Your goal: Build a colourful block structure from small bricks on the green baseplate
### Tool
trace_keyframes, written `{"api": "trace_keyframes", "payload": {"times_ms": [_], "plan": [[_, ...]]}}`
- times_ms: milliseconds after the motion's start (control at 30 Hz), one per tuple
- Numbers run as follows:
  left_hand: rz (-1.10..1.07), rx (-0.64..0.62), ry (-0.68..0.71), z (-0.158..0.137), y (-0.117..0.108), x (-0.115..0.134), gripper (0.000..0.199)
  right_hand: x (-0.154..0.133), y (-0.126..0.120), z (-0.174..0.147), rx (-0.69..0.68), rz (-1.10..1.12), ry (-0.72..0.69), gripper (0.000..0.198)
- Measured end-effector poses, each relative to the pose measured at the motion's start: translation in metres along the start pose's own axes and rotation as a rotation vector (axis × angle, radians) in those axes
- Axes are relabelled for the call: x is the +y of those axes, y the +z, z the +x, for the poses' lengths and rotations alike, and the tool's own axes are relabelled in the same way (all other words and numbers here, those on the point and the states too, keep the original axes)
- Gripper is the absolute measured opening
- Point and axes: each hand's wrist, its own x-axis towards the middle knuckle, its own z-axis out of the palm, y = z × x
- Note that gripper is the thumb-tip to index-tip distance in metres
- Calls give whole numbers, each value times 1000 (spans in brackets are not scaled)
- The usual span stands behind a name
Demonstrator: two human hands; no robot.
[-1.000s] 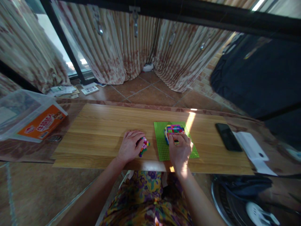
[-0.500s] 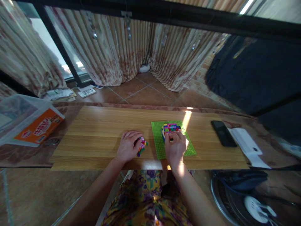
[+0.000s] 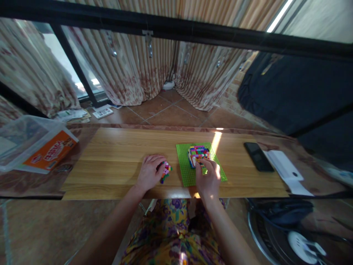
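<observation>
A green studded baseplate [image 3: 183,173] lies on the wooden board, bearing a small block-shaped build of multicoloured toy bricks [image 3: 199,150]. My right hand [image 3: 209,178] is over the plate's near side. Its thumb and forefinger are closed at the build's near edge, on what looks like a small orange-yellow brick, partly hidden by the fingers. My left hand [image 3: 150,172] rests on the board, fingers loosely bent and the thumb apart. Right beside that thumb sits a pile of loose toy bricks [image 3: 166,170] in pink, green and other colours, partly covered by the hand.
A black phone [image 3: 258,156] and a white box or sheet [image 3: 284,167] lie right of the plate. At the far left is a clear plastic tub [image 3: 30,129] with an orange label. Below right, a power strip [image 3: 302,247] rests on a round dark surface. Curtains hang beyond.
My right hand has drawn back slightly toward me and turned, showing more of the build's near side. The left hand stays by the pile. The camera view has tilted up slightly.
</observation>
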Motion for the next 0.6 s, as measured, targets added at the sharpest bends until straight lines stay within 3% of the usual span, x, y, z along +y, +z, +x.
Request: {"api": "trace_keyframes", "payload": {"times_ms": [100,267,367,600], "plan": [[-1,-4,-1,0,-1,1,22,-7,-6,-9,-35,65,-85,19],[-6,-9,-4,-1,0,0,25,-27,7,-22,-375,119,-215,23],[-18,-2,-9,-1,2,-1,25,-33,22,-24,-513,89,-255,24],[-6,6,-12,-1,2,-1,23,-33,41,-20,-600,41,-310,20]]}}
